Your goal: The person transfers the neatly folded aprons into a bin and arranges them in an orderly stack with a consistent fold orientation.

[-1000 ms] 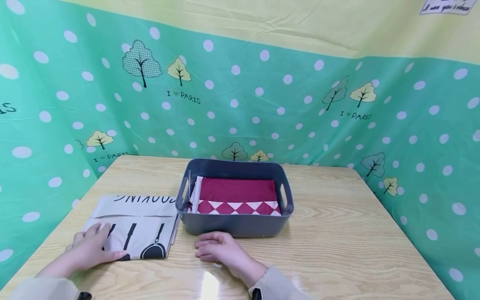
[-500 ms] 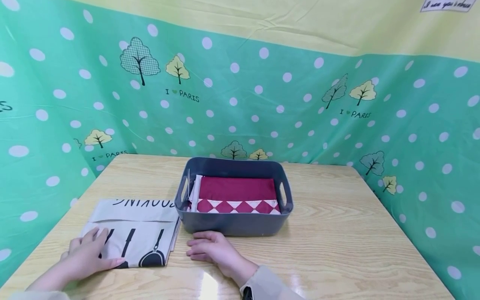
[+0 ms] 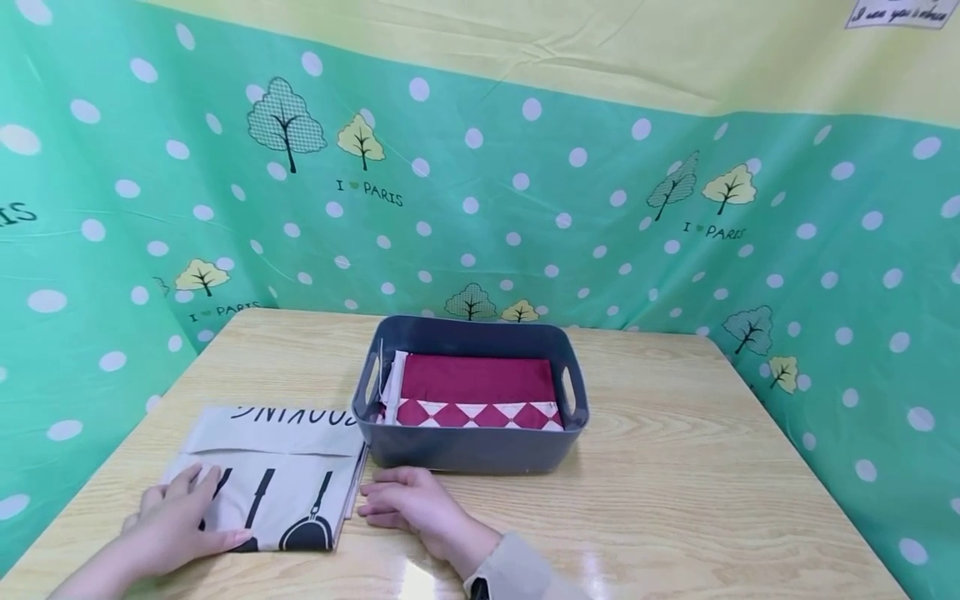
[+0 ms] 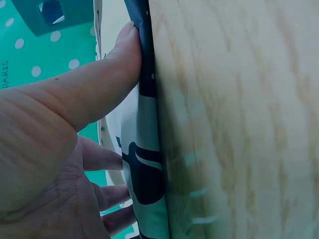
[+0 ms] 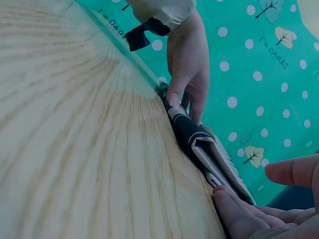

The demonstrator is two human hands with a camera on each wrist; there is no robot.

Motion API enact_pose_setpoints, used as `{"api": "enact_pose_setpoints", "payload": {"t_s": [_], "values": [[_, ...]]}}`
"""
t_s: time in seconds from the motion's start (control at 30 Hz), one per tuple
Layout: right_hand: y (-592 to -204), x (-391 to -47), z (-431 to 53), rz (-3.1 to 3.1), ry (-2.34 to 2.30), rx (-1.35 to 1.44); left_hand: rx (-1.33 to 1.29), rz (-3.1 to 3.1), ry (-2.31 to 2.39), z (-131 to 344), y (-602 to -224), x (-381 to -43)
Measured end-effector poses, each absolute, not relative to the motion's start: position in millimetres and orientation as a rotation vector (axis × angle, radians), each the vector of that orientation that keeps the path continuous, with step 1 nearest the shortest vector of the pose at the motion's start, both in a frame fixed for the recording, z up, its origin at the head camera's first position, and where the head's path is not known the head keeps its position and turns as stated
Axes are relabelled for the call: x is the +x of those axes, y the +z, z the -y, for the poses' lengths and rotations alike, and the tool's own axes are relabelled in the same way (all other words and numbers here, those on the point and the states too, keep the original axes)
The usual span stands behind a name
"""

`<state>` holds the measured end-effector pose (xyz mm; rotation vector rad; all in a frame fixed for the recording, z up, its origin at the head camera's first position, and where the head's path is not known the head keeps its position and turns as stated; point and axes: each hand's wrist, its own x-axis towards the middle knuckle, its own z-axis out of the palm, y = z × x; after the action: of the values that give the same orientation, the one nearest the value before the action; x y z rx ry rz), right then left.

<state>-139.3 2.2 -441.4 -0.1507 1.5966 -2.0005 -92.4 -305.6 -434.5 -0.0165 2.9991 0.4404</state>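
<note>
A folded off-white cloth (image 3: pixel 285 467), printed with black pans, utensils and upside-down lettering, lies on the table's left side. My left hand (image 3: pixel 172 529) rests on its left part, fingers spread over the top and thumb near the front edge. The left wrist view shows that thumb (image 4: pixel 94 92) against the folded layers. Beside the cloth's right edge is my right hand (image 3: pixel 423 507), its fingers fairly straight and pointing left. In the right wrist view its fingertips (image 5: pixel 224 194) touch the end of the folded layers.
A dark grey basket (image 3: pixel 472 454) with side handle holes stands just behind my right hand. Inside lies a folded burgundy cloth (image 3: pixel 480 379) with a diamond-patterned band and pale straps. Green dotted curtain (image 3: pixel 480 183) hangs behind the wooden table (image 3: pixel 675 467).
The folded cloth has slid toward the table's front, with my left hand on it. My right hand has moved left, up to the cloth's right edge. The basket stays put.
</note>
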Motion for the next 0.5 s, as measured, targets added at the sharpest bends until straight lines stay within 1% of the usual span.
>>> {"api": "enact_pose_setpoints", "payload": {"t_s": [0.33, 0.5], "values": [[-440.8, -135.9, 5.9, -1.594, -2.032, -0.114, -0.047, -2.989, 0.459, 302.9, -435.7, -89.1], [-439.6, -132.5, 7.5, -1.626, -2.040, -0.096, -0.085, -2.981, 0.461, 308.9, -436.6, -94.3]]}}
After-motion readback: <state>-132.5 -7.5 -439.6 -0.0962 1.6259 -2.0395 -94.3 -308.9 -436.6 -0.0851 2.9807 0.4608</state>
